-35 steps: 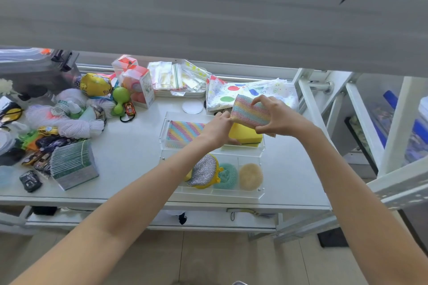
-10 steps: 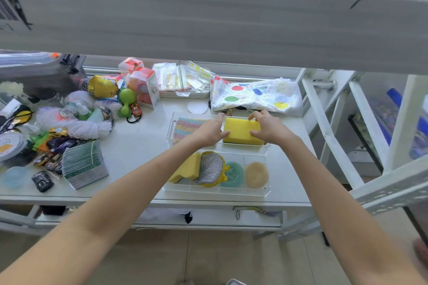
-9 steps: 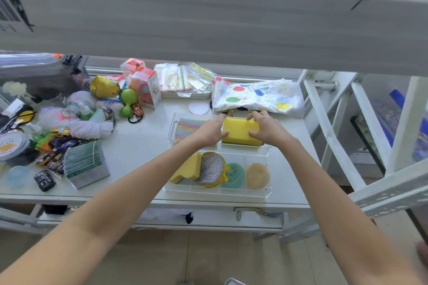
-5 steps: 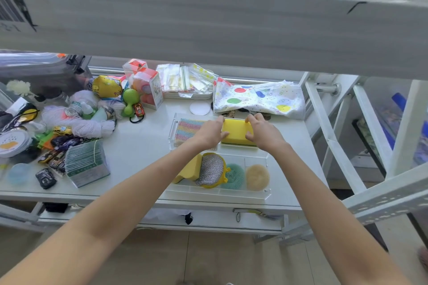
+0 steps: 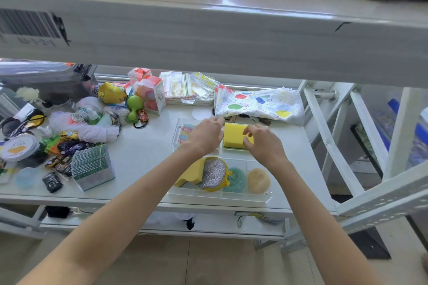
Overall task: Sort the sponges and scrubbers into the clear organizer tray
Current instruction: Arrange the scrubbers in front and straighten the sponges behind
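The clear organizer tray (image 5: 220, 195) sits at the table's front right. A yellow sponge (image 5: 232, 137) lies in its back right compartment. The back left compartment holds a rainbow-striped sponge (image 5: 187, 131), half hidden by my left hand (image 5: 206, 136). My left hand rests beside the yellow sponge's left edge, fingers loose. My right hand (image 5: 262, 144) hovers over the sponge's right end with its fingers curled and apart. In front lie a silver scrubber on a yellow sponge (image 5: 213, 173), a teal scrubber (image 5: 236, 179) and a beige scrubber (image 5: 258, 180).
A wide white shelf beam (image 5: 208, 37) overhangs the table. A dotted cloth (image 5: 259, 104) lies just behind the tray. Toys, yarn and a card stack (image 5: 92, 169) crowd the left. White frame bars (image 5: 328, 136) stand to the right.
My right hand no longer holds the striped sponge it carried. Both hands then gripped the yellow sponge in the back right compartment, and now their fingers have come off it.
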